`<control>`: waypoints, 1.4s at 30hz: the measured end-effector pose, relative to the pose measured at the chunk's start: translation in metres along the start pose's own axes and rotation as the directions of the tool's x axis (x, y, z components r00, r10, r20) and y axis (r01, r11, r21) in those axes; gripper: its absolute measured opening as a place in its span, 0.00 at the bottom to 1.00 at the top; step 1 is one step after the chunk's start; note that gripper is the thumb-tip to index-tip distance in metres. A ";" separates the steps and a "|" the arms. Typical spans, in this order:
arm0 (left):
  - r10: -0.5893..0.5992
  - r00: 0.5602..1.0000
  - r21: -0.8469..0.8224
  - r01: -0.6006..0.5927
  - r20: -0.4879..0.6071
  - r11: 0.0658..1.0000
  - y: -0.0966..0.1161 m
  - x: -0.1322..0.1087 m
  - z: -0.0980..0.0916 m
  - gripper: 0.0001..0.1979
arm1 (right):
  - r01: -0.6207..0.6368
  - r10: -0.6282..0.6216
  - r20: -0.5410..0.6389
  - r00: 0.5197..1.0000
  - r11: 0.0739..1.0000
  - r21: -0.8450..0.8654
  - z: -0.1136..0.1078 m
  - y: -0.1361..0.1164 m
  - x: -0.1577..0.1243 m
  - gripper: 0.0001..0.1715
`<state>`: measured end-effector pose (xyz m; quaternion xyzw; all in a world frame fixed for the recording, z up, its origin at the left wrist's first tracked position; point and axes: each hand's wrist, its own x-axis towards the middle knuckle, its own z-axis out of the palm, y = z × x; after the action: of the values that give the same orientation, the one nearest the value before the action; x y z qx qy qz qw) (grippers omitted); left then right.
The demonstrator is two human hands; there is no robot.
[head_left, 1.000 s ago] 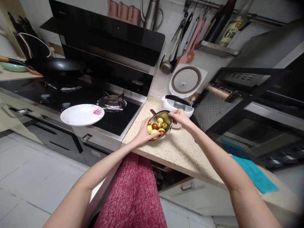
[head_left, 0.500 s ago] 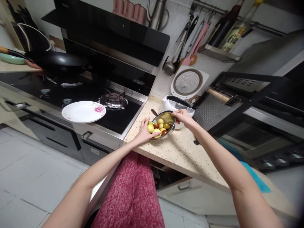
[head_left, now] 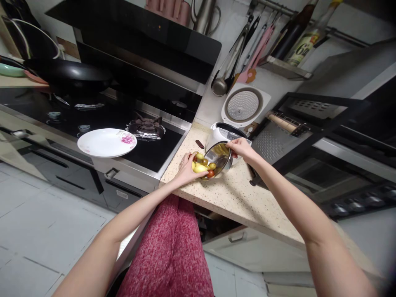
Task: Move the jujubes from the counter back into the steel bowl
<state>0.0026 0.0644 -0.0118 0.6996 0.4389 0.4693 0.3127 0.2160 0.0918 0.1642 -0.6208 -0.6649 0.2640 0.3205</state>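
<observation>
A steel bowl [head_left: 220, 156] of small yellow-green and red fruits [head_left: 202, 167] stands tipped steeply toward the left on the speckled counter [head_left: 235, 194]. My right hand [head_left: 240, 147] pinches the bowl's raised far rim. My left hand [head_left: 187, 169] cups the low near rim, fingers curled against the fruits that have slid down to it.
A white rice cooker [head_left: 227, 133] with its lid up stands right behind the bowl. A white flowered plate [head_left: 107, 142] sits on the black hob's front edge, a black wok [head_left: 69, 76] farther left. Utensils [head_left: 235, 53] hang on the wall; a black rack [head_left: 309, 123] fills the right.
My right hand has lifted the bowl's far rim, so the bowl tilts much more steeply toward my left hand and the fruits have slid to the low side.
</observation>
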 end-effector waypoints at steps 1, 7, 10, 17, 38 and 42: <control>0.002 1.000 0.011 -0.002 0.007 1.000 -0.001 0.000 0.000 0.55 | -0.001 0.001 -0.006 1.000 1.000 -0.001 -0.001 0.001 0.000 0.18; 0.043 0.998 0.090 -0.047 0.041 0.995 -0.006 -0.001 0.001 0.55 | -0.017 0.017 -0.025 1.000 1.000 -0.001 -0.005 0.004 -0.004 0.19; 0.065 0.996 0.099 -0.072 0.068 0.992 -0.006 -0.002 -0.001 0.56 | -0.033 0.032 -0.038 0.999 0.999 -0.009 -0.008 0.005 -0.009 0.20; 0.051 0.995 0.117 -0.061 0.087 0.991 -0.004 -0.003 -0.004 0.53 | -0.072 0.069 -0.079 0.994 0.997 -0.039 -0.021 0.011 -0.024 0.19; 0.050 0.995 0.219 -0.068 0.087 0.973 -0.007 -0.004 -0.001 0.53 | -0.131 0.095 -0.115 0.989 0.921 -0.368 -0.040 -0.003 -0.031 0.16; 0.046 0.995 0.222 -0.064 0.084 0.973 -0.008 -0.004 -0.001 0.53 | -0.164 0.131 -0.109 0.985 0.906 -0.390 -0.039 -0.011 -0.028 0.17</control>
<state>-0.0013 0.0635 -0.0198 0.7601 0.4569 0.3974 0.2357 0.2385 0.0610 0.1954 -0.7314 -0.6425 0.1220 0.1933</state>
